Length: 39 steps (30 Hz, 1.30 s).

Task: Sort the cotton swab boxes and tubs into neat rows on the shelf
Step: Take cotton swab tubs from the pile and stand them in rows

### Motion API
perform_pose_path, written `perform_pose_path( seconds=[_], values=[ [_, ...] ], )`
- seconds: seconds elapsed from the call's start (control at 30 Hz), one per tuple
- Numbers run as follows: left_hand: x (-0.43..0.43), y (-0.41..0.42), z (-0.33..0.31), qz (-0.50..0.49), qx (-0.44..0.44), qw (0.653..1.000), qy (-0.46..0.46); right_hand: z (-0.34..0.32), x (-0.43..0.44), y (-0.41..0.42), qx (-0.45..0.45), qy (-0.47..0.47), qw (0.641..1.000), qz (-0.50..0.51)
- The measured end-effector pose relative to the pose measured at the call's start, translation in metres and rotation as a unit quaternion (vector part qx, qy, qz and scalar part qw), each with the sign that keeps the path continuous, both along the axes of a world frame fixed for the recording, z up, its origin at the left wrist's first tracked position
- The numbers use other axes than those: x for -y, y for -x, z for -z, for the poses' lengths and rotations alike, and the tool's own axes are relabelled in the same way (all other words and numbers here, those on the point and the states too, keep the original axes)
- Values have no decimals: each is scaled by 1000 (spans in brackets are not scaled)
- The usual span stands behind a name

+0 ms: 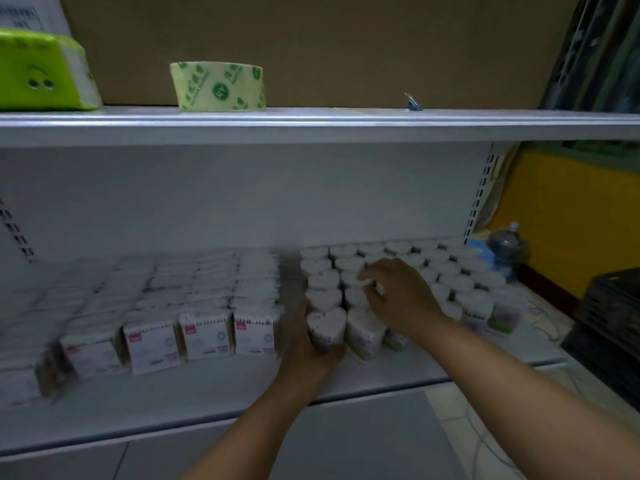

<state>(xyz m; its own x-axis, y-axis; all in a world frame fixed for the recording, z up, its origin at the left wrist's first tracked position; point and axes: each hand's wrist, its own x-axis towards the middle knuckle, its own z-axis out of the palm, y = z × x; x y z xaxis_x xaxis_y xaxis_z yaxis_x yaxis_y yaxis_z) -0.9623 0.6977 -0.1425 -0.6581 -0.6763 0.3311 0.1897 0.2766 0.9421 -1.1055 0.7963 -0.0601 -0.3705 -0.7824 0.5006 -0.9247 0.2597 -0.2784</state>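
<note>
Rows of white cotton swab boxes (204, 336) fill the left half of the white shelf (207, 393). Heart-shaped swab tubs (446, 268) stand in rows on the right half. My left hand (311, 355) grips the front tub (327, 327) of the leftmost tub row, thumb under its near side. My right hand (398, 296) reaches over the tub rows just right of it, fingers curled down onto the tops of tubs; whether it pinches one I cannot tell.
A roll of green-printed tape (218, 86), a green tissue pack (41, 72) and a small binder clip (412, 102) sit on the upper shelf. A water bottle (507, 249) stands right of the shelf, beside a dark crate (609, 327).
</note>
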Motion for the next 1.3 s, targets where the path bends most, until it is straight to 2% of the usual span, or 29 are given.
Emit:
perform_pose_path(
  seconds=[0.13, 0.27, 0.33, 0.63, 0.87, 1.0, 1.13, 1.3],
  values=[
    [4, 0, 3, -4, 21, 1000, 5, -7, 50, 20, 13, -80, 995, -57],
    [6, 3, 5, 0, 29, 1000, 6, -10, 82, 30, 15, -194, 973, -122],
    [7, 3, 5, 13, 26, 1000, 4, -9, 88, 35, 28, -215, 967, -134],
    [7, -2, 5, 32, 40, 999, -18, -7, 91, 45, 67, -171, 977, -113],
    [6, -3, 4, 26, 71, 997, -31, -13, 83, 40, 74, -181, 974, -112],
    [5, -2, 4, 32, 74, 996, -40, -15, 67, 34, 51, -146, 977, -145],
    [6, 0, 4, 28, 84, 995, -49, -13, 60, 27, 12, -166, 965, -201],
    [5, 0, 3, 23, 89, 993, -74, -11, 58, 25, 33, -154, 964, -217]
  ],
)
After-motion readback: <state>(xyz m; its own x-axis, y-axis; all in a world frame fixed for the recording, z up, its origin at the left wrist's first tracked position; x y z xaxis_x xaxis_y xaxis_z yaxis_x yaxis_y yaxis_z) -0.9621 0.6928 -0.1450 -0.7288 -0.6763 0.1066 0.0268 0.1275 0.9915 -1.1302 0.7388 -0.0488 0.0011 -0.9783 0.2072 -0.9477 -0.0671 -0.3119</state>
